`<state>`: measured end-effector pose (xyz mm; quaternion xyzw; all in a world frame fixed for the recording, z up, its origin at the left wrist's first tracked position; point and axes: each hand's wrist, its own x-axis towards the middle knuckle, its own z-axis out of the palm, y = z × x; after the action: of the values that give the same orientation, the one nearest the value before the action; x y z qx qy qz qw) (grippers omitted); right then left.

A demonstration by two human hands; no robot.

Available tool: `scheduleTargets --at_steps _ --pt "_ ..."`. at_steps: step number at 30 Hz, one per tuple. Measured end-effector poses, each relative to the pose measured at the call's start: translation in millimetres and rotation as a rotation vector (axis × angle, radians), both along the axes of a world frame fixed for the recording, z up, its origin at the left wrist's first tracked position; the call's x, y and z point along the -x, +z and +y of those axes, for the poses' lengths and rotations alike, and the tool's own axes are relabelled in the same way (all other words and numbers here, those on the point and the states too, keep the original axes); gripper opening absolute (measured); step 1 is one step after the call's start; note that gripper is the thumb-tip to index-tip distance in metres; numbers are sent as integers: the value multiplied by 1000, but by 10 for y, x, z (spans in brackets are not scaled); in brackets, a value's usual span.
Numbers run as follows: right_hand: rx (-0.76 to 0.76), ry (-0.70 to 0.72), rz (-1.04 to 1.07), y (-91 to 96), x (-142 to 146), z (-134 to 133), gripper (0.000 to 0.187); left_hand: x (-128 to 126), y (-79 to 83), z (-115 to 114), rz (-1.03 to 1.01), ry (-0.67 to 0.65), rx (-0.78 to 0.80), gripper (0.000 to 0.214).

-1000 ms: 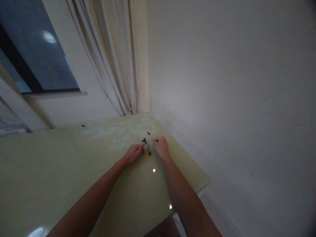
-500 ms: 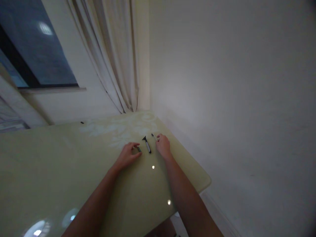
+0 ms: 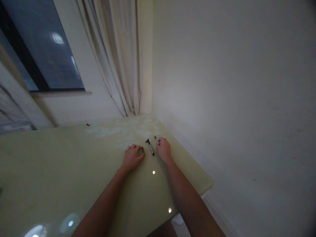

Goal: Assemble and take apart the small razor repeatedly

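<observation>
On the pale green table a razor (image 3: 151, 148) with a black head and a grey-and-black handle lies between my hands. My left hand (image 3: 133, 157) rests to its left, thumb and fingertips closed on a small dark cylinder (image 3: 143, 150), whose kind is too small to make out. To the razor's right, my right hand (image 3: 164, 148) is closed around a thin pale stick with a dark tip (image 3: 155, 137), which looks like a toothbrush. Its lower part is hidden by the fingers.
The glossy table (image 3: 61, 171) meets a bare wall (image 3: 222, 98) on the right, with its rounded corner at front right. A small black piece (image 3: 88, 124) lies near the back edge. Beige curtains (image 3: 123, 59) hang beside a dark window (image 3: 46, 46).
The left hand's thumb and fingers have drawn together on the small dark cylinder, close to the razor. My right hand keeps its hold on the stick. The whole view has shifted slightly.
</observation>
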<state>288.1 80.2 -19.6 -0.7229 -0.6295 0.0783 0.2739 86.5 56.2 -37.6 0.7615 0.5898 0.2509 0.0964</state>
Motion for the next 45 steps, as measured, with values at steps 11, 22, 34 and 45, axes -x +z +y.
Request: scheduleTargets --at_steps 11,22,34,45 --pt "-90 -5 -97 55 4 -60 24 -62 34 -26 -38 60 32 37" --pt "-67 181 -220 56 294 -93 25 1286 82 -422 -30 271 31 43" --pt "-3 352 -26 54 735 -172 13 1848 127 -423 49 453 171 50" --pt "27 482 123 14 2477 -240 20 2009 137 -517 38 531 209 50"
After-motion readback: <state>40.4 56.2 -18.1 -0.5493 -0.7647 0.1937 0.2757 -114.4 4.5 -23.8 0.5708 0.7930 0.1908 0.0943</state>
